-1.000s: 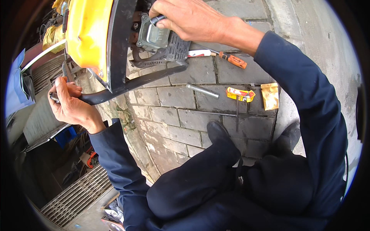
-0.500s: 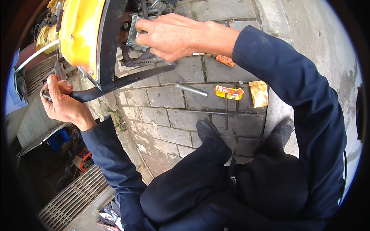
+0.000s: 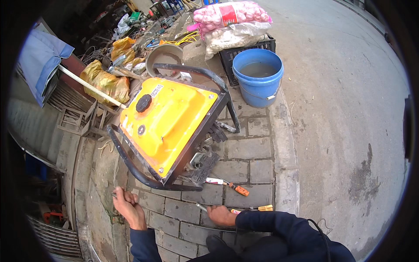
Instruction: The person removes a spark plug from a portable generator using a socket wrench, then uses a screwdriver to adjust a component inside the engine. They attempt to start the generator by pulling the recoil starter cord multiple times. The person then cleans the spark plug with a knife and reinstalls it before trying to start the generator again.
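Head view: left hand [image 3: 130,209] curled round metal piece [image 3: 114,194]; right hand [image 3: 221,215] curled at tube [image 3: 201,207], grip unclear; beyond: screwdriver [image 3: 239,189], generator [image 3: 168,120], bucket [image 3: 257,89].

Grey paving slabs [image 3: 249,148] ran beside a pale kerb [image 3: 286,183] and a wide road [image 3: 336,131] in daylight; a metal grille [image 3: 54,240], perhaps a gate, showed at left.

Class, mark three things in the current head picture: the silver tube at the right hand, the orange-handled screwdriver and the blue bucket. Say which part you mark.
Silver tube [image 3: 201,207]: head view, on its uncovered end.
Orange-handled screwdriver [image 3: 239,189]: head view, on its handle.
Blue bucket [image 3: 256,92]: head view, on its outer wall.
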`<act>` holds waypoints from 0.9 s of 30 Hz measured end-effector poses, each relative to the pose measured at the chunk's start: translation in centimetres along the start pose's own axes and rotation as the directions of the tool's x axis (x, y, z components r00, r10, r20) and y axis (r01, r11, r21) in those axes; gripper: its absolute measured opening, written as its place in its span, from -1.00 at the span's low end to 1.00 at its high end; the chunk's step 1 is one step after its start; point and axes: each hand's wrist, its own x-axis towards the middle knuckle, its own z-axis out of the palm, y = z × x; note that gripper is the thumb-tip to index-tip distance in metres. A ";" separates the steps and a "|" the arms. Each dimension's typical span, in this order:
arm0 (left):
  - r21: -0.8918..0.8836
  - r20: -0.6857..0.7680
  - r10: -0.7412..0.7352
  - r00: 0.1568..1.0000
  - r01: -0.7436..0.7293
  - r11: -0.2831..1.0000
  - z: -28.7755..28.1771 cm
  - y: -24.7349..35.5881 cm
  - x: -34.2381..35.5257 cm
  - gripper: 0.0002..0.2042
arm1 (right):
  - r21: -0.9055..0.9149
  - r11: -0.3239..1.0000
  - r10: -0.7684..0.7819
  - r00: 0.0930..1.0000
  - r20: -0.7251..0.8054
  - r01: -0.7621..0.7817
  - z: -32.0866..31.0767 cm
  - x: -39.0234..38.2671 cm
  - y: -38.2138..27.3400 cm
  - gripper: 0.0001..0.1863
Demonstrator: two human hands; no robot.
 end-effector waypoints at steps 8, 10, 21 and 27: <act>0.374 0.110 -0.656 0.747 0.580 0.724 -7.8 -15.3 -11.2 -0.85 | 0.326 0.927 0.114 0.967 0.229 -0.187 -11.6 0.2 2.7 -0.60; 0.413 0.226 -0.679 0.698 0.563 0.716 -6.5 -17.2 -12.6 -0.87 | 0.379 0.902 0.160 0.976 0.149 -0.206 -17.9 -0.3 4.0 -0.58; 0.391 0.670 -0.217 0.710 -0.089 0.916 5.0 -14.6 -11.8 -0.62 | 0.887 0.345 0.644 0.765 0.014 -0.306 -37.4 1.2 7.3 -0.70; 0.420 0.698 -0.097 0.709 -0.296 0.858 8.1 -14.3 -10.4 -0.31 | 0.902 0.402 0.645 0.747 -0.158 -0.156 -33.4 1.9 7.9 -0.72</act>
